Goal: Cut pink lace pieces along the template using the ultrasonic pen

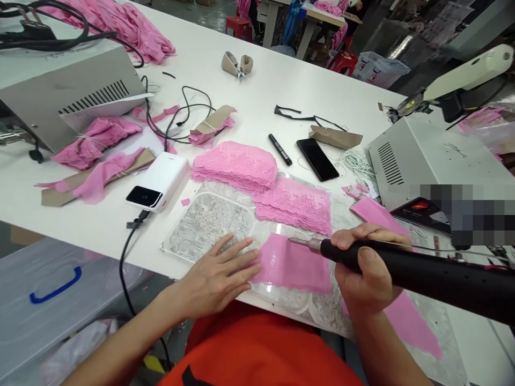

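My left hand [221, 276] lies flat with its fingers spread, the fingertips on the left edge of a sheer pink fabric piece [298, 268]. That piece rests on a grey marble-patterned board [213, 214]. In my right hand [366, 268] is a thick black handheld cutter [418, 268], wrapped by my fingers. Its narrow metal tip points left over the upper part of the fabric; whether it touches the cloth I cannot tell. Just beyond are two stacks of pink lace pieces, a left stack [235, 166] and a right stack [295, 203]. A long pink strip [414, 327] runs under my right forearm.
A white power bank [159, 179] with a black cable stands left of the board. Behind the lace lie a marker [280, 149], a black phone [317, 160] and glasses [309, 116]. Grey vented machine boxes flank the table, one left [80, 86], one right [434, 155].
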Tool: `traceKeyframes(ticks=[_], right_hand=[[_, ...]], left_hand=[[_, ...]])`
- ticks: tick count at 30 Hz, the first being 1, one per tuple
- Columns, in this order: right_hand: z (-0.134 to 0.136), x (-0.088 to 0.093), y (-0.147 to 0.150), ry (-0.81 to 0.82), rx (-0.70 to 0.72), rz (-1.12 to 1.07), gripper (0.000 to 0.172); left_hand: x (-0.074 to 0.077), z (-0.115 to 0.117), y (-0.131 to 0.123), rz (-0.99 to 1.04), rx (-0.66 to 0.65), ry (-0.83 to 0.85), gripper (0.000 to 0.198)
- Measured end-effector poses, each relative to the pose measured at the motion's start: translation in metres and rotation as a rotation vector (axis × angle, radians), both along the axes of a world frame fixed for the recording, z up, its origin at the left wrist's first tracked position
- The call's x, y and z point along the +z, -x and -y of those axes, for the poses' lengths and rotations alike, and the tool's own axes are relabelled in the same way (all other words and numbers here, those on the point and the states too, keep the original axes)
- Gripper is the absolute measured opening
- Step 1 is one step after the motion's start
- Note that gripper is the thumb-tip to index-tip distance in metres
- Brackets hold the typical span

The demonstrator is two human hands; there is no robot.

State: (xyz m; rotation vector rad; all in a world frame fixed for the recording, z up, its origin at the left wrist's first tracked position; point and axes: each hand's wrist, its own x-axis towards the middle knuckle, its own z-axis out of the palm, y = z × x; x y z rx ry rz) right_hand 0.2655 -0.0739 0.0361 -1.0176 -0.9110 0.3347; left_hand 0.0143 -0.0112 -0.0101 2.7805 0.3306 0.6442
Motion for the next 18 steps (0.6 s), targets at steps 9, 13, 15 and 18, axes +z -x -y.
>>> traceKeyframes(ticks=[9, 13, 15, 18], right_hand=[[-0.007, -0.002, 0.024, 0.038, 0.151, -0.089, 0.013], [-0.008, -0.004, 0.028, 0.057, 0.155, -0.080, 0.014], [-0.008, -0.004, 0.028, 0.056, 0.154, -0.083, 0.014], [-0.008, -0.004, 0.028, 0.054, 0.161, -0.077, 0.015]], left_hand=[[0.002, 0.007, 0.020, 0.010, -0.003, 0.043, 0.035], [0.001, 0.008, 0.022, 0.031, -0.009, 0.063, 0.037], [0.001, 0.008, 0.022, 0.044, -0.013, 0.068, 0.036], [0.000, 0.008, 0.022, 0.053, -0.011, 0.069, 0.035]])
